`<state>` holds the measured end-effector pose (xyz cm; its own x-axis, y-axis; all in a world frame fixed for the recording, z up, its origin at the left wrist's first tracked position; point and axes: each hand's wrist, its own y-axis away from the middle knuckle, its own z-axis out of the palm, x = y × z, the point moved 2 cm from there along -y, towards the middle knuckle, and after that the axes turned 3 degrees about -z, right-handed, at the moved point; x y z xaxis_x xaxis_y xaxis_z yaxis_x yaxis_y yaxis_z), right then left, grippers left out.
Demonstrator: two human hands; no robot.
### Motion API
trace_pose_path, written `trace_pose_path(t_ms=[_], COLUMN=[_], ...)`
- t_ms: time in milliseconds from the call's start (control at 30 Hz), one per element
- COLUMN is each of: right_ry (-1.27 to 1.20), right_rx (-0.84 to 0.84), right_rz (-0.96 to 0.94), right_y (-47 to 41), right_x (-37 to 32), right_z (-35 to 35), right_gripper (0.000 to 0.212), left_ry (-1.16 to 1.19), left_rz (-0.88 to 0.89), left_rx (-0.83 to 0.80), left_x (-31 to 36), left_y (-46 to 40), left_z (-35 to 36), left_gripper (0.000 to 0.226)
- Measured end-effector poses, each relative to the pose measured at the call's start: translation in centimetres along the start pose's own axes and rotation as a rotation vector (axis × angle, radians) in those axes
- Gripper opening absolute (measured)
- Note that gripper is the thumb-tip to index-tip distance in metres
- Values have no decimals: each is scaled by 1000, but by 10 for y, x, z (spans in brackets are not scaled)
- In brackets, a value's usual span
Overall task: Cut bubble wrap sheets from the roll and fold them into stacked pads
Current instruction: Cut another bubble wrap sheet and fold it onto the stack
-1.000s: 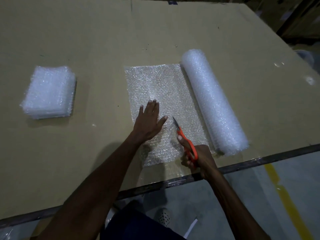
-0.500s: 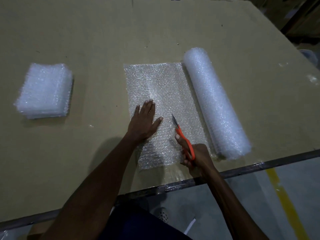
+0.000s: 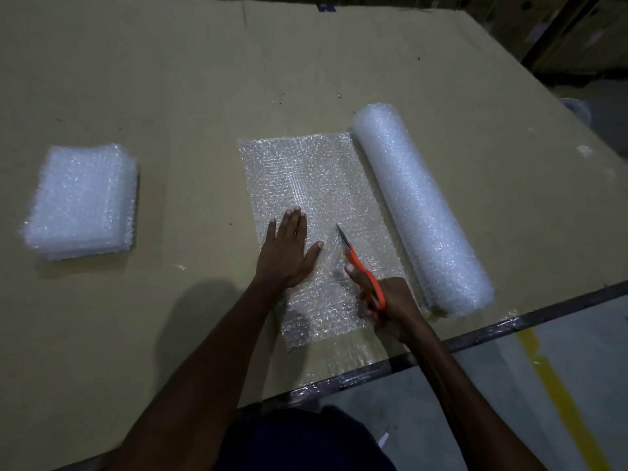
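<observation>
A bubble wrap roll [image 3: 419, 212] lies on the cardboard-covered table [image 3: 170, 79], with an unrolled sheet [image 3: 306, 178] spread flat to its left. My left hand [image 3: 287, 251] presses flat on the sheet, fingers straight. My right hand [image 3: 387, 300] grips orange-handled scissors [image 3: 360, 263] whose blades point away from me over the sheet, just right of my left thumb. A stack of folded bubble wrap pads [image 3: 83, 202] sits at the table's left.
The table's dark front edge [image 3: 509, 326] runs diagonally near my right arm, with grey floor and a yellow floor line [image 3: 560, 402] beyond it. Dark boxes or shelving [image 3: 577, 35] stand at the far right.
The scissors and my right hand have crept a little forward along the sheet. My left hand stays pressed on the sheet.
</observation>
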<state>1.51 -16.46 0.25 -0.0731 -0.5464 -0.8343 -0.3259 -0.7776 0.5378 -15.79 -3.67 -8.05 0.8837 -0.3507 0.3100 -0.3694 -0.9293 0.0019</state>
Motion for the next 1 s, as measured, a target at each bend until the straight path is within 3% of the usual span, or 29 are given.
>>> trace_pose_path(t_ms=[300,567,800,1000], right_ry=[111,87,100,-24], right_rx=[57,31,39,39], right_rz=[-1,34,46,48], right_y=[5,-2,-5,-11], right_x=[-8,-12,-21,-20], right_z=[3,5,9,12], right_gripper=[60,48,58,38], left_ry=[27,14,14,2], left_rz=[7,-8,-25,-12], left_rx=[-8,21,13,11], left_x=[-3,-2,-22,-39], left_y=[0,-16,-55,-58], left_z=[2,-8,-19,-14], left_gripper=[79,81,77,80])
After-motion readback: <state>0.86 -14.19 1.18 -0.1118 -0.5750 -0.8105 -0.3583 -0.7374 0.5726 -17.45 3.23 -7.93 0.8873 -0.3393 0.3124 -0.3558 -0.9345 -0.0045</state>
